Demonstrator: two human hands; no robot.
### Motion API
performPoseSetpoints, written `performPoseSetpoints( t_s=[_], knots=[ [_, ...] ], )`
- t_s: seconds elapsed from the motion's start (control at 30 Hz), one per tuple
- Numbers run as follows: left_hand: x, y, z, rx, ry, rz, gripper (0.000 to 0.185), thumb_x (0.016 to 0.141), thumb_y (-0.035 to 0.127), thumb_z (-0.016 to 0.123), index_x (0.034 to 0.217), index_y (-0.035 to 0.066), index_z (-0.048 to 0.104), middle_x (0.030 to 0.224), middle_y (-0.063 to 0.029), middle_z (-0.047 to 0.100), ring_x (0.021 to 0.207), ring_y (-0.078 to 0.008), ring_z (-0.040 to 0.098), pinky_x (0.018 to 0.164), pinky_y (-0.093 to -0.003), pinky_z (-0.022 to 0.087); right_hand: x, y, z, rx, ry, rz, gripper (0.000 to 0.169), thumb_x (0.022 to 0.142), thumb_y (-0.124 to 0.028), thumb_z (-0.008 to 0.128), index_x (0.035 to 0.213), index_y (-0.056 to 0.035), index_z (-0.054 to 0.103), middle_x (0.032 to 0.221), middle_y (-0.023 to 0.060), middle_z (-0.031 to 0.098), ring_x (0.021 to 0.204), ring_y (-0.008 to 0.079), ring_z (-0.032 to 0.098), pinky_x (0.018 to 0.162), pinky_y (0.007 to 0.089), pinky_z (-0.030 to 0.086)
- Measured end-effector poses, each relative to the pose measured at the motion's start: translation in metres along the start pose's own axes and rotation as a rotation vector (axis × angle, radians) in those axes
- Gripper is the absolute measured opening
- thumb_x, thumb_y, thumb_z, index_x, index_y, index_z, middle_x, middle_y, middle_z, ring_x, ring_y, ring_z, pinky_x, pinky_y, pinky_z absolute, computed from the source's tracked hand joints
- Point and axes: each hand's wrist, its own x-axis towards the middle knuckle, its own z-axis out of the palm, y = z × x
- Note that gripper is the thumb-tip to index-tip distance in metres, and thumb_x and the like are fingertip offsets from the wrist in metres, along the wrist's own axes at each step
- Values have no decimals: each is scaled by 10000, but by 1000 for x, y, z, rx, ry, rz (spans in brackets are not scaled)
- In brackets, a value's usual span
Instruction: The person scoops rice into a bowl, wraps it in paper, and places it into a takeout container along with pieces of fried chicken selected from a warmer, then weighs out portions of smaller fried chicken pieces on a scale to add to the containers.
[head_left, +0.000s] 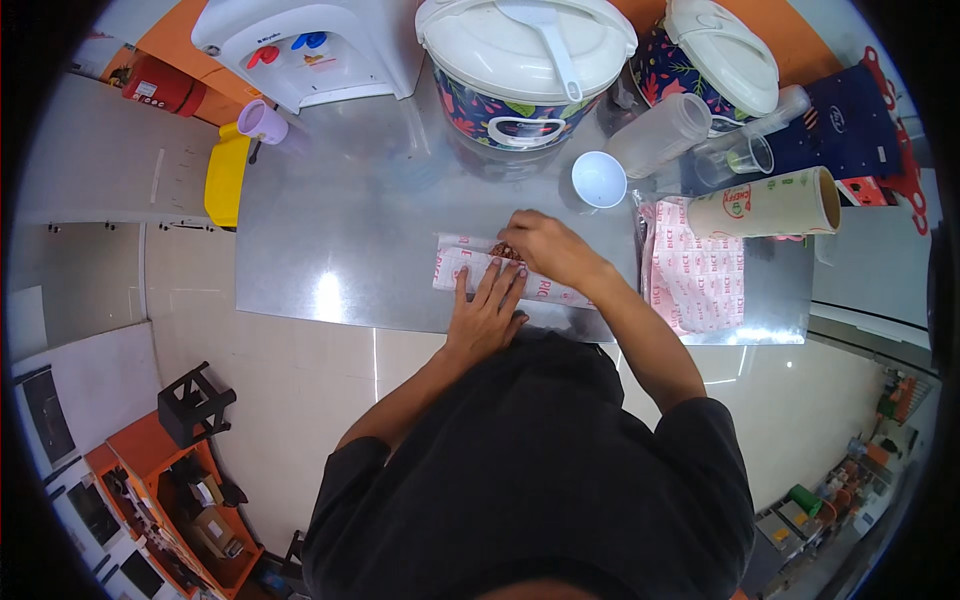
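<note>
My left hand (485, 307) lies flat, fingers spread, on a folded flap of white wrapping paper (448, 276) with red print. Beside its fingertips a reddish-brown crumbly food, perhaps cooked rice (507, 250), shows in the gap of the paper. My right hand (546, 246) bends over the right side of that food, its fingers curled down at the paper's far edge. Its fingertips are partly hidden, so whether they pinch anything is unclear. The paper rests on a steel table (337, 225), close to the near edge.
A stack of printed wrappers (686, 277) lies right, with a paper tube (765, 204) over its far end. Beyond are a small white bowl (598, 180), a translucent plastic container (660, 135) and a large rice warmer (510, 112). A purple cup (264, 124) stands far left.
</note>
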Motion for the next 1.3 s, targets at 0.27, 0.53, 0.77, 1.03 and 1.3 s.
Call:
performPoseSetpoints(
  t_s=[0.27, 0.53, 0.77, 1.03, 1.3],
  knots=[
    [1, -3, 5, -1, 48, 12, 606, 840, 407, 693, 1316, 52, 566, 1389, -124, 499, 1317, -282, 444, 1044, -583, 340, -40, -20, 21, 34, 127, -27, 299, 744, -3, 664, 1042, 17, 655, 975, 148, 652, 979, 326, 626, 861, 408, 529],
    [-2, -9, 8, -27, 107, 23, 500, 839, 300, 689, 1266, 52, 609, 1343, -113, 537, 1286, -271, 473, 1023, -487, 384, -47, -33, 25, 242, 247, 225, 193, 900, -20, 606, 1090, -1, 630, 950, 216, 661, 865, 401, 648, 796, 467, 531],
    [2, -13, -9, 55, 188, 65, 450, 828, 243, 687, 1236, 59, 646, 1355, -82, 565, 1284, -239, 506, 1048, -504, 344, -52, -32, 33, 249, 302, 221, 218, 905, 4, 604, 1123, -6, 600, 981, 188, 654, 873, 386, 651, 755, 441, 541],
    [5, -28, -10, 28, 153, 149, 401, 841, 211, 666, 1221, 84, 652, 1317, -48, 610, 1261, -179, 546, 1005, -491, 314, -74, -56, 55, -234, 277, 405, 608, 869, -200, 678, 1387, 29, 457, 1451, 191, 436, 1300, 371, 416, 1021, 519, 351],
    [5, -31, -9, -110, 113, 83, 473, 865, 163, 631, 1330, 83, 592, 1326, -72, 589, 1241, -197, 549, 983, -437, 332, -84, -68, 92, -445, 194, 604, 802, 859, -268, 639, 1500, 60, 287, 1570, 195, 332, 1437, 361, 317, 1054, 609, 269]
  ],
)
